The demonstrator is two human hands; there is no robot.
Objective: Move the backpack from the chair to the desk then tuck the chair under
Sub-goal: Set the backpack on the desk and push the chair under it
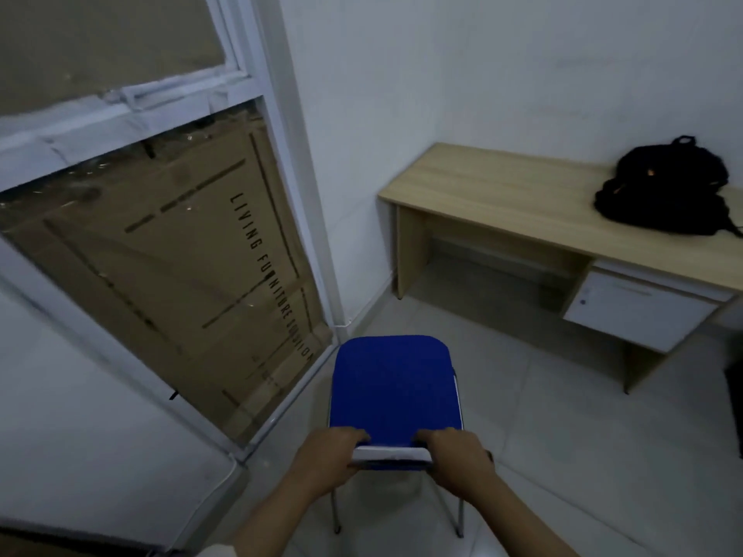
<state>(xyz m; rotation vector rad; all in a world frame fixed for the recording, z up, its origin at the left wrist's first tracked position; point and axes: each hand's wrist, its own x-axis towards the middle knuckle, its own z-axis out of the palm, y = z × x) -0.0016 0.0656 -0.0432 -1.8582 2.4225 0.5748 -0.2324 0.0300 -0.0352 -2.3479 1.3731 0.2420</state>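
Note:
A black backpack (667, 190) lies slumped on the right part of the light wooden desk (494, 195), which stands against the white wall. The blue chair (394, 379) with metal legs stands on the tiled floor in front of me, well short of the desk and left of its opening. My left hand (325, 456) grips the left end of the chair's backrest top. My right hand (458, 456) grips the right end. Nothing lies on the seat.
Under the right side of the desk hangs a white drawer unit (635, 311). A glass partition (169, 255) with cardboard boxes behind it runs close along the chair's left. Grey floor tiles (563, 436) stretch between chair and desk. A dark object (735, 412) shows at the right edge.

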